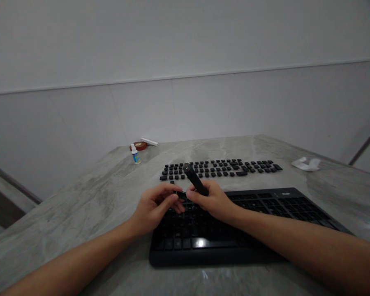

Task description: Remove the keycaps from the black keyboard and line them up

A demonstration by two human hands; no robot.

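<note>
A black keyboard (265,222) lies on the marble table in front of me, most of its keycaps taken off. My right hand (214,201) is closed around a black pen-shaped tool (193,177) that points up and away. My left hand (156,205) pinches a small black keycap (181,194) over the keyboard's upper left area, fingertips meeting those of the right hand. Rows of loose keycaps (222,167) are laid out on the table beyond the keyboard.
A small white and blue bottle (135,154) stands at the far left of the table (80,205), beside a brown tape roll (139,145) and a white strip. A crumpled white cloth (306,164) lies at the far right. White walls stand behind.
</note>
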